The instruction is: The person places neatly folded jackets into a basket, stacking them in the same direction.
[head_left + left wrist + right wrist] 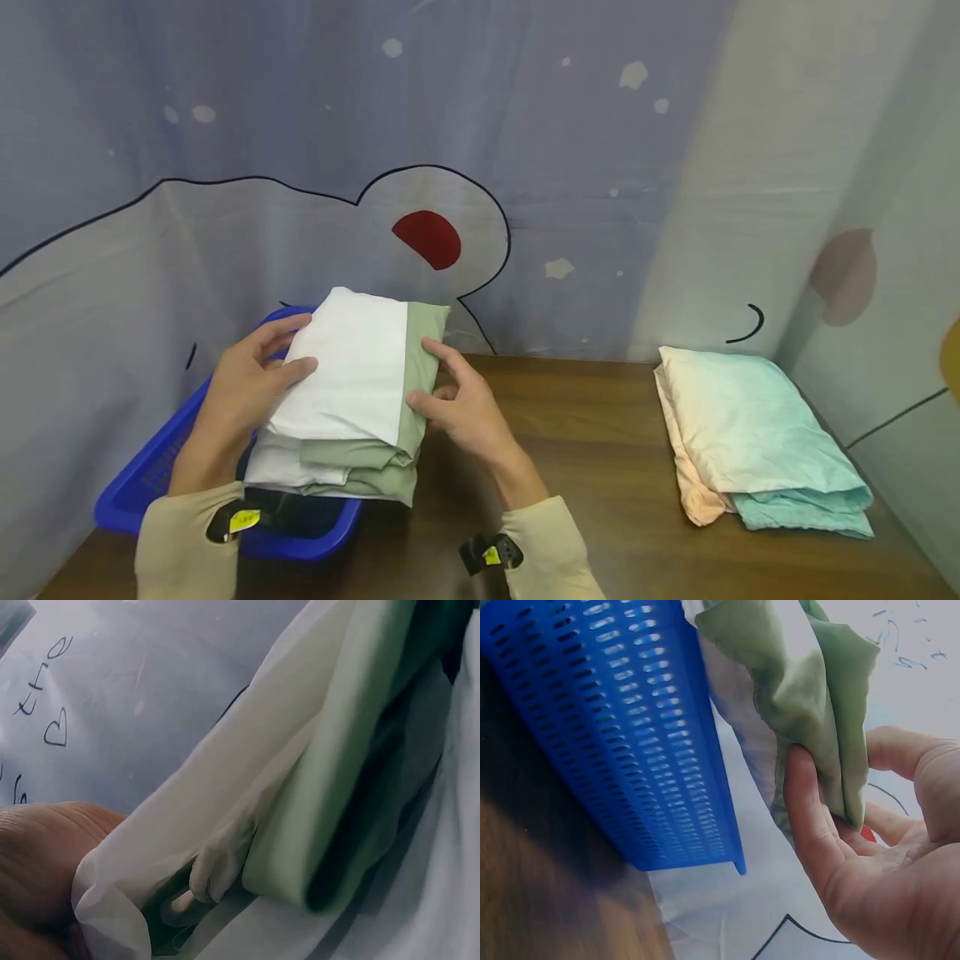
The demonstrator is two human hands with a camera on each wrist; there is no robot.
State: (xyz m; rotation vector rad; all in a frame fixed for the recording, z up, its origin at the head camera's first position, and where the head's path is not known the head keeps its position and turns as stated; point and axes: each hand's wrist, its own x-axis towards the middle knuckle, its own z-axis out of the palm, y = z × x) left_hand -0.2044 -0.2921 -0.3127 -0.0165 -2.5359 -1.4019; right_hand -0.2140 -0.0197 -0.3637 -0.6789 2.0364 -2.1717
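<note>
- Head view: folded white-and-green cloth [352, 367], one bundle, over the blue basket [120, 508] and reaching past its right side; whether it bears on the rim, cannot tell.
- Progress, as judged: folding looks done; both hands not yet off the bundle.
- Axis: appears to run away from the person, far end leaning right; green band along right edge, layered folds facing the person.
- Left hand [243, 387]: grips left edge, thumb on top.
- Right hand [471, 412]: pinches green edge.
- Pastel cloth [765, 425]: folded, on table [585, 475], well apart.
</note>
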